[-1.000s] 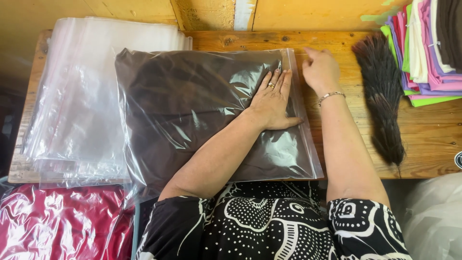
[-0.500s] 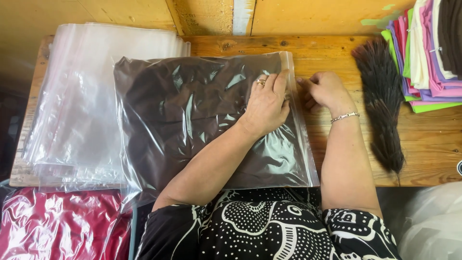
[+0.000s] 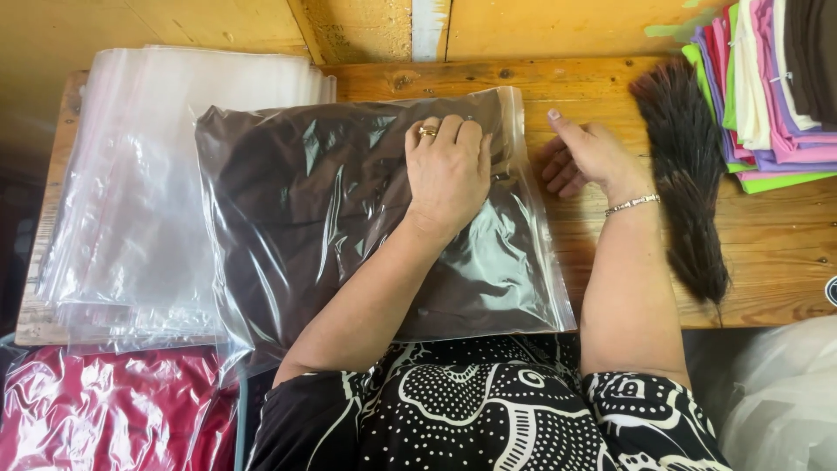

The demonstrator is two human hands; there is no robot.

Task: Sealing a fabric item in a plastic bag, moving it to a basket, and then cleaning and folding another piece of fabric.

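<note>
A wooden table (image 3: pixel 785 262) carries nearly everything here, with a yellow plank wall running behind its far edge. The largest thing on it is a clear plastic bag (image 3: pixel 366 227) filled with a folded dark brown garment. It lies flat across the middle of the table, its near edge hanging slightly over the near edge of the table and its open end turned toward the right. Under its left part, filling the left end of the table up to the far left corner, lies a stack of empty clear bags (image 3: pixel 131 201). At the far right corner sits a pile of folded clothes (image 3: pixel 767 96) in green, pink, purple and white, cut off by the picture edge. Just left of that pile a dark brown brush (image 3: pixel 684 183) of long bristles lies along the right side of the table, reaching from the far edge almost to the near edge.

Below the near left corner, off the table, a red garment in shiny plastic (image 3: pixel 96 410) shows.

The left hand (image 3: pixel 449 170) lies palm down, fingers together and flat, pressing on the upper right part of the filled bag; a ring is on one finger. The right hand (image 3: pixel 584 157) rests on the bare wood just beside the bag's right edge, fingers loosely curled and spread, gripping nothing; a thin bracelet (image 3: pixel 632 205) circles its wrist.
</note>
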